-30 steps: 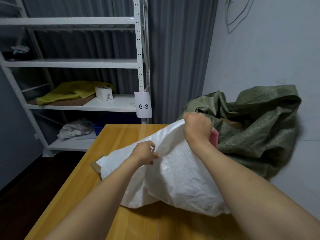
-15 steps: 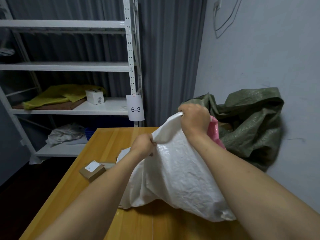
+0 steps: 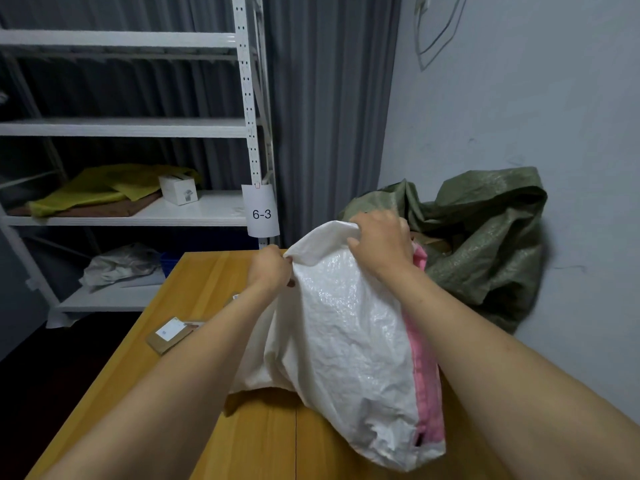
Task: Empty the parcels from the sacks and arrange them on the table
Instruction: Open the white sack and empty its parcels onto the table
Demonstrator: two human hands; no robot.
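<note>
Left hand [image 3: 270,271]: fingers curled, pinching the upper edge of the white sack [image 3: 346,341]. Right hand [image 3: 381,244]: higher and to the right, closed over a bunched fold of the same edge. You hold the sack up between both hands. Its body hangs below them and its low end rests on the table [image 3: 263,438], close to you.

Handling, as a judgement:
- Thin woven plastic, glossy and crinkled; limp, with almost no weight of its own.
- Any load is the contents. The lower half bulges, so something may be inside.
- The flat panel looks slick. Take gathered folds or corners, as you do now, not the smooth face.

A pink band [image 3: 424,358] runs down the sack's side below your right wrist. Part of the sack or a separate item: cannot tell.

Below and left of your left hand lies a flat brown cardboard parcel [image 3: 169,334] with a white label. It looks stiff-edged and easy to slide or pick up by its sides.

Beyond your right hand, a green sack [image 3: 485,244] slumps against the wall. Its weave is coarser, its folds heavy, its contents unclear.

Further left of both hands stands a white metal shelf rack [image 3: 138,216], tagged 6-3.
</note>
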